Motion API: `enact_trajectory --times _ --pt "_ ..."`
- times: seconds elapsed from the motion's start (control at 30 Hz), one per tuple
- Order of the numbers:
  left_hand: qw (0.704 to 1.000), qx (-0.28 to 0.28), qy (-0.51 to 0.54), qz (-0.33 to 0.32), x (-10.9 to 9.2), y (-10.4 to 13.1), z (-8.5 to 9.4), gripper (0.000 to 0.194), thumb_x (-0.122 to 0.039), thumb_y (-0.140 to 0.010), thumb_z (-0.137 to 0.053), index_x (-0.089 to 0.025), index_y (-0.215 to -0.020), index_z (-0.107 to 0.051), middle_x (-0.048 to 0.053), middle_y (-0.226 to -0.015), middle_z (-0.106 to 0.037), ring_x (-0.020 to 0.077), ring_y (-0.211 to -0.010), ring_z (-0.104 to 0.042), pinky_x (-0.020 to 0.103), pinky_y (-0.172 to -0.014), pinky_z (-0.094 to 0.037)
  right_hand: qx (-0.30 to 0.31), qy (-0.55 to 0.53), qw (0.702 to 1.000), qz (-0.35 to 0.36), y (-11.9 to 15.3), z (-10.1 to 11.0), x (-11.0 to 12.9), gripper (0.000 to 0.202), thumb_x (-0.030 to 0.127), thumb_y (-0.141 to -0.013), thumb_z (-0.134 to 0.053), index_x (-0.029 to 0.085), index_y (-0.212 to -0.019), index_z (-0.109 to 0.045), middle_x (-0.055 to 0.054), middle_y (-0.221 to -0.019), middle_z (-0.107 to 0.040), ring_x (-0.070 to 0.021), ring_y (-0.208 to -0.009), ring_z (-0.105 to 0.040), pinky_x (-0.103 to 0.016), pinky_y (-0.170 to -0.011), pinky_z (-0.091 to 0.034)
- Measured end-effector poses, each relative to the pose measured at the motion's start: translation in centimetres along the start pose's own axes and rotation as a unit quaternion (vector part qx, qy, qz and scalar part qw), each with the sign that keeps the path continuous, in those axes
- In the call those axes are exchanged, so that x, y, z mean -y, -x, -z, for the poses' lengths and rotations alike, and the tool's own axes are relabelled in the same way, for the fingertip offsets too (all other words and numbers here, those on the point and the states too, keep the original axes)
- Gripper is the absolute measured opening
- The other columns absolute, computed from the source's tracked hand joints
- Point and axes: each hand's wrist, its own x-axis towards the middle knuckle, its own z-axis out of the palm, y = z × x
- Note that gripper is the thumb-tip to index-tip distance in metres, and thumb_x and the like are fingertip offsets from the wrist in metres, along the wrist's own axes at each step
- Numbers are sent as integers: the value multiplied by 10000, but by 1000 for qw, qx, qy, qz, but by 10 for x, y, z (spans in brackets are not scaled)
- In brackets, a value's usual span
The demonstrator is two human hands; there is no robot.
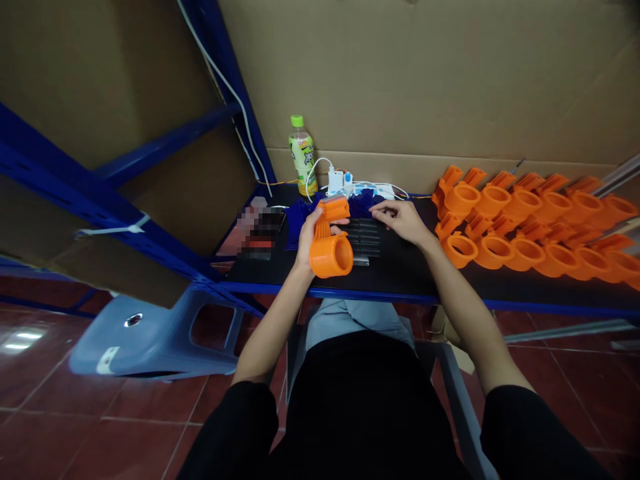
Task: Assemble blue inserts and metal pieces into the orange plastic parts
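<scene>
My left hand (306, 241) is wrapped round an orange plastic part (331, 257) that has a round, hollow cup at its near end and a narrow slotted piece at its far end. The cup's opening faces right. Several thin black strips (364, 237) lie side by side on the black tabletop, just right of the part. Beyond them is a dark blue, crumpled cloth-like pile (364, 202). At its right edge my right hand (403, 220) has thumb and fingertips drawn together; whatever may be between them is too small to make out.
Two rows of similar orange parts (525, 203) stand on the right of the table (400, 280). A drink bottle (303, 157), a white charger (336, 181) and cables are at the back. A blue metal frame (165, 147) and a plastic stool (160, 333) are left.
</scene>
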Motion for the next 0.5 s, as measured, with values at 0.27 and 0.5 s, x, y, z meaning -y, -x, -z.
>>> enact_trajectory --times 0.27,0.5 --pt "999 -11 -4 -37 3 -1 3 533 -550 -780 -815 -171 -1120 -661 58 -858 -776 92 -559 -650 212 -571 -561 136 26 988 -62 4 10 4 447 591 -750 -814 158 -852 -766 -21 -744 -655 -109 -655 -497 -268 -632 -359" --pt "999 -18 -20 -39 4 1 1 538 -552 -781 -812 -178 -1132 -649 62 -882 -781 94 -550 -647 230 -561 -562 202 88 967 -130 7 29 1 487 627 -692 -838 166 -834 -769 -21 -751 -676 -125 -682 -555 -276 -653 -401"
